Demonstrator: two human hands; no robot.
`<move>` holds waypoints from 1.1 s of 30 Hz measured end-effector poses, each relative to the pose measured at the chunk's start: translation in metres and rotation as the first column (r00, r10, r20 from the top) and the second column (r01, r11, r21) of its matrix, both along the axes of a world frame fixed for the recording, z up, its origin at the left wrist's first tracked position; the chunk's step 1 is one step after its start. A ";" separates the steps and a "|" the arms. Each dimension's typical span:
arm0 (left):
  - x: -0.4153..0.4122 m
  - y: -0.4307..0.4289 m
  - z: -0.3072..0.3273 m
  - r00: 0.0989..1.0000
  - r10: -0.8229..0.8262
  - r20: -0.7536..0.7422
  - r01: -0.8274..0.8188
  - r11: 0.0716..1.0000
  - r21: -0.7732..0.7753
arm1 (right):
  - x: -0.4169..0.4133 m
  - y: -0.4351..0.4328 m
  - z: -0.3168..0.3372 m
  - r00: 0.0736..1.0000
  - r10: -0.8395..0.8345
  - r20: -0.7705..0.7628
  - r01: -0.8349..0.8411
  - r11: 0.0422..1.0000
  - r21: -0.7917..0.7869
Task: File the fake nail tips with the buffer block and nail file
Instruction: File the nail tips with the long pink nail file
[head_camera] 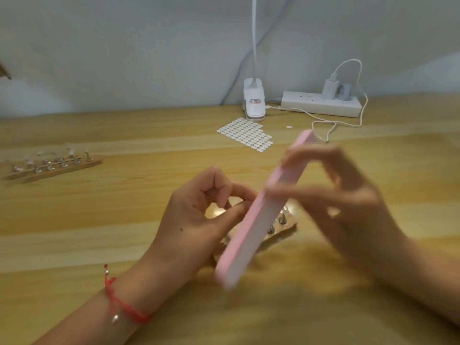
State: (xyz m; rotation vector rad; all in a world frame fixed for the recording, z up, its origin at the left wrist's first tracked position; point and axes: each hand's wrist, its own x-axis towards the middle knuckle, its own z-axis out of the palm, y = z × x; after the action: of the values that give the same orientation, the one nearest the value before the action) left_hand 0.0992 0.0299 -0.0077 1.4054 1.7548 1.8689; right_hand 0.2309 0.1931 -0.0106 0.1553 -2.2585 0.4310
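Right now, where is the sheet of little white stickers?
In the head view, the sticker sheet lies on the table just before the white lamp clip, left of the power strip.

The left hand (196,220) curls its fingers (219,185); the blurred right hand (348,195) grips.

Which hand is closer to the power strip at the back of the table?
Right. The right hand, holding the buffer, is in front of the power strip; the left hand is further left, farther from it.
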 end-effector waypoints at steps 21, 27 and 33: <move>0.004 0.001 -0.001 0.998 -0.017 0.068 0.015 0.999 0.032 | 0.001 -0.013 -0.002 0.999 0.054 0.009 -0.055 0.975 0.218; 0.005 0.001 0.002 0.996 0.013 0.087 -0.017 0.999 0.037 | 0.007 0.041 0.014 0.960 -0.280 0.026 0.268 0.885 -0.381; 0.004 0.000 0.004 0.961 0.018 0.275 -0.036 0.997 0.062 | 0.004 0.026 0.015 0.987 -0.161 0.001 0.156 0.960 -0.234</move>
State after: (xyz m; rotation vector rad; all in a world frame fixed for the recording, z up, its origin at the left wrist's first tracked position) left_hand 0.1028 0.0302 -0.0039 1.0839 1.5977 2.0397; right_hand 0.2353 0.2194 0.0041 -0.1421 -2.1633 0.6018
